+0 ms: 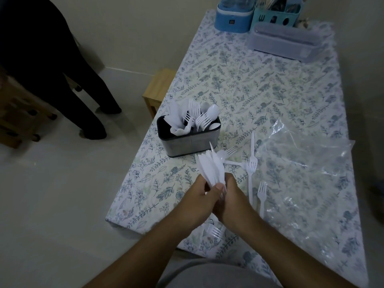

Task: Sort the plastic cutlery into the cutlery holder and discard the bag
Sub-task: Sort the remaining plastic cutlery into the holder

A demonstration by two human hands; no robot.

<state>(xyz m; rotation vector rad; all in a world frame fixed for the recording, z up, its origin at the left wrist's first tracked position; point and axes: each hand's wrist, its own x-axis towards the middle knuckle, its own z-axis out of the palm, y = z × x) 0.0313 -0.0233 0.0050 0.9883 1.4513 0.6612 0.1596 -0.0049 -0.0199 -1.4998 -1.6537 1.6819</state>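
Observation:
My left hand [202, 199] and my right hand [232, 197] meet over the table's near left part, both gripping a fanned bunch of white plastic knives [211, 168] that points up and away. Just beyond stands the grey cutlery holder [191, 143], holding white forks, spoons and knives. Loose white forks [252, 165] lie on the cloth right of my hands, one more fork [216, 232] under my wrists. The clear plastic bag [307, 163] lies crumpled flat to the right.
The table [259, 84] wears a floral cloth. At its far end stand a blue container [234, 19], a teal caddy [276, 15] and a clear lidded box [284, 41]. A wooden stool [158, 90] sits left of the table. A person in dark trousers [68, 80] stands at left.

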